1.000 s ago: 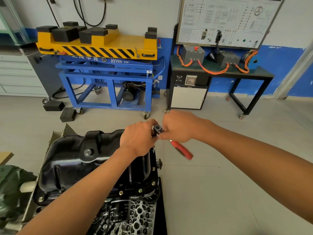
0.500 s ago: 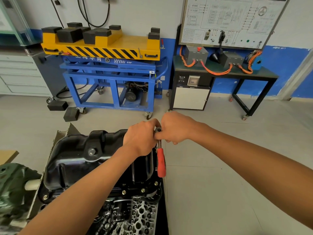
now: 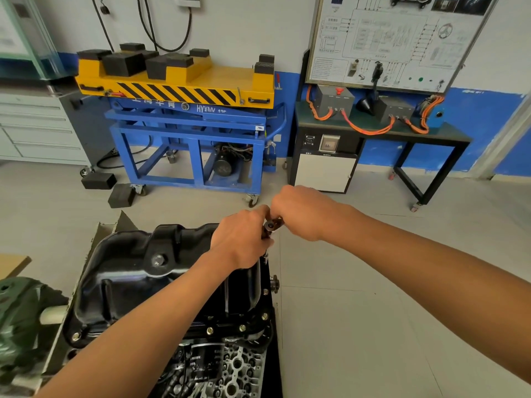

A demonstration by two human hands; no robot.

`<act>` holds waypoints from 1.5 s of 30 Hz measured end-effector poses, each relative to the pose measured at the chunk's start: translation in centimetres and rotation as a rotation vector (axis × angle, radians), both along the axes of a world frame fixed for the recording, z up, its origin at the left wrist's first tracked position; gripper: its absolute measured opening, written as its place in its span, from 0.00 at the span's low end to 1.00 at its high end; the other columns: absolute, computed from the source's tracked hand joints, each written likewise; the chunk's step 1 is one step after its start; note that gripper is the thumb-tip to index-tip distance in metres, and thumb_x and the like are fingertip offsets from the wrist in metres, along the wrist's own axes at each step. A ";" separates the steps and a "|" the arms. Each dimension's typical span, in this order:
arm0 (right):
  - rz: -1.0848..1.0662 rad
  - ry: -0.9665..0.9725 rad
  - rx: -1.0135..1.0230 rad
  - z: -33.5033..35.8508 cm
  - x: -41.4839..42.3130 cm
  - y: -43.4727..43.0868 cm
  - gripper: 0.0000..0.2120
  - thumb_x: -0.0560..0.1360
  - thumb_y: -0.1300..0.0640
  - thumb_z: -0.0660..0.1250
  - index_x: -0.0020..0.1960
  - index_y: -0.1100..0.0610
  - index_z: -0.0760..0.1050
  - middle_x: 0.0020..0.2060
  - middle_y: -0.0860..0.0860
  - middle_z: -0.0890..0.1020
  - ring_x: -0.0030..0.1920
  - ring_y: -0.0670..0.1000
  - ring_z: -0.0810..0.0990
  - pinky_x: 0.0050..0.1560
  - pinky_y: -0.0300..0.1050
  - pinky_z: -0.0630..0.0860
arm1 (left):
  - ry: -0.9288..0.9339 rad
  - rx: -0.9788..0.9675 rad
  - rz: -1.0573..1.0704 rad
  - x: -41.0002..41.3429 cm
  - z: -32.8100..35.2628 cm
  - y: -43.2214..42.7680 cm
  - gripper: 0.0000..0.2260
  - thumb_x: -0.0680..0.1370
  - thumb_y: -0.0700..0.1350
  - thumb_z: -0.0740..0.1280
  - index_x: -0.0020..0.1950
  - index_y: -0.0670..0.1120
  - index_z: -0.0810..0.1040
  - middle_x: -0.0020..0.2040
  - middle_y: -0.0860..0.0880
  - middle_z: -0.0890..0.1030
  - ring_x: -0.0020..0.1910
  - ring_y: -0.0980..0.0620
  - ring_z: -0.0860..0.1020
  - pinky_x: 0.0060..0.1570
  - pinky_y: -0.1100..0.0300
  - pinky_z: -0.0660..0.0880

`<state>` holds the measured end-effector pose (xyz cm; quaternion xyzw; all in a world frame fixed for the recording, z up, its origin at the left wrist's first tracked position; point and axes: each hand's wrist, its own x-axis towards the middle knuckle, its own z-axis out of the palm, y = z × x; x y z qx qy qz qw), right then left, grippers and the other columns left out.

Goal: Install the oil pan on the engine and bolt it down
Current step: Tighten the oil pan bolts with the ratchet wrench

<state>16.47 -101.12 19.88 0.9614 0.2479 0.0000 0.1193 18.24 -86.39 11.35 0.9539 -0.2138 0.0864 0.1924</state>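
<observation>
Two hands meet over the far right corner of the oil pan (image 3: 135, 271). The left hand (image 3: 241, 239) is fisted, fingers curled tight round the shaft just under the ratchet (image 3: 271, 226). The right hand (image 3: 301, 215) has its fingers curled onto the ratchet from the right. Only the ratchet's round head shows between the hands, the handle is hidden. The black oil pan sits on the engine (image 3: 230, 366) at near left, with flange bolts (image 3: 209, 330) seated along its near edge and a drain plug (image 3: 157, 260) on top. A green casing (image 3: 20, 311) is at the near left edge. Far side: a yellow and blue lift cart (image 3: 186, 81), two rubber blocks (image 3: 99, 180) on the floor to its left, and a black bench (image 3: 431, 133) with orange cables (image 3: 370, 129) to its right.
</observation>
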 end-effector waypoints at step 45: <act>-0.230 0.260 0.105 0.4 0.4 2.5 0.12 0.72 0.55 0.73 0.34 0.58 0.76 0.25 0.52 0.79 0.29 0.51 0.77 0.32 0.44 0.73 | 0.012 0.015 -0.030 -0.1 0.3 0.1 0.10 0.76 0.53 0.69 0.52 0.53 0.71 0.43 0.51 0.81 0.41 0.47 0.79 0.39 0.55 0.70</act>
